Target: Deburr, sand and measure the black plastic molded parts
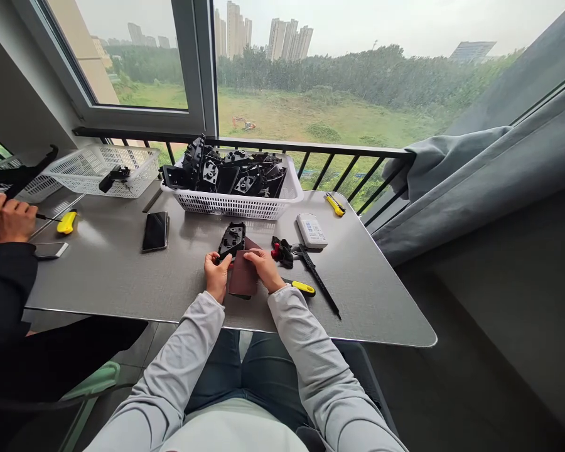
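My left hand (216, 271) is closed on the near end of a black molded plastic part (232, 238), its hollow, detailed side facing up. A folded sheet of brown sandpaper (243, 274) hangs beside it over the table's near edge. My right hand (267, 269) pinches that sheet at its upper right, thumb on top. Something red shows just under my left fingers, mostly hidden. Right of my right hand lie a yellow-handled tool (303, 288), a black caliper (317, 276) and a small black-and-red item (282, 251) I cannot make out.
A white basket (230, 206) heaped with black parts stands by the railing; another basket (141, 164) holds a few. A phone (155, 232), a white box (312, 231) and a yellow cutter (335, 204) lie on the grey table (376, 301). At left, a co-worker's hand (10, 220) holds a black piece.
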The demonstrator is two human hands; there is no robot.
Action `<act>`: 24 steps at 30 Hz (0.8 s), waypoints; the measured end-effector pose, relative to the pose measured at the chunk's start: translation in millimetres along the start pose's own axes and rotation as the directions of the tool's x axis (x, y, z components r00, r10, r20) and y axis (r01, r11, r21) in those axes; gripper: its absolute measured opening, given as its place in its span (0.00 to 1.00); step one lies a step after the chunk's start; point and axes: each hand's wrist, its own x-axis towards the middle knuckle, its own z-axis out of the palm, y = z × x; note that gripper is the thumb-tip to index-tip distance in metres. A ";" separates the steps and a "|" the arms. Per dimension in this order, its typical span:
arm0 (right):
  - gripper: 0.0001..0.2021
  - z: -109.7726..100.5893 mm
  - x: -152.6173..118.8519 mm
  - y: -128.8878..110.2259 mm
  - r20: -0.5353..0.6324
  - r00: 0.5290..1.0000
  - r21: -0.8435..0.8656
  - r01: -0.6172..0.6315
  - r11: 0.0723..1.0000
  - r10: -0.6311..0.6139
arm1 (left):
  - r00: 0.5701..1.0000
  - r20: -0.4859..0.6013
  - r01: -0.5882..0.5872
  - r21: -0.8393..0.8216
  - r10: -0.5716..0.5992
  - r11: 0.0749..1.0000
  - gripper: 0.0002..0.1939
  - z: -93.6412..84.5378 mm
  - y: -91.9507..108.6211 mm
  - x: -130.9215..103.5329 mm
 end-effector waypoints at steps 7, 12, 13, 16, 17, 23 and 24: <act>0.11 4.8 -2.8 -1.7 0.078 0.997 -0.102 0.024 0.995 -0.016 | 0.997 0.062 0.044 -0.010 -0.043 0.999 0.18 -3.0 4.9 -4.2; 0.11 3.1 0.4 2.6 0.063 0.998 -0.133 0.014 0.991 -0.006 | 0.997 0.071 0.030 -0.019 -0.029 0.999 0.22 -1.7 5.3 -5.0; 0.12 2.2 1.1 3.3 0.048 0.999 -0.132 0.013 0.991 -0.007 | 0.997 0.068 0.023 -0.027 -0.021 0.999 0.23 -1.2 5.0 -4.5; 0.12 0.8 2.1 4.5 0.037 0.999 -0.117 0.008 0.993 -0.004 | 0.998 0.069 0.004 -0.041 -0.001 0.999 0.25 -0.8 2.4 -2.0; 0.12 0.9 2.3 4.8 0.047 0.999 -0.114 0.005 0.993 0.001 | 0.997 0.071 -0.004 -0.036 0.007 0.999 0.26 -1.1 1.2 -1.1; 0.12 -2.9 7.0 7.7 -0.012 1.000 -0.112 -0.001 0.994 0.000 | 0.994 0.050 -0.098 0.023 0.097 0.995 0.29 -4.3 -6.0 2.3; 0.12 -4.7 8.3 8.3 -0.034 0.999 -0.111 -0.001 0.994 -0.002 | 0.993 0.041 -0.110 0.027 0.109 0.994 0.28 -4.6 -6.5 2.5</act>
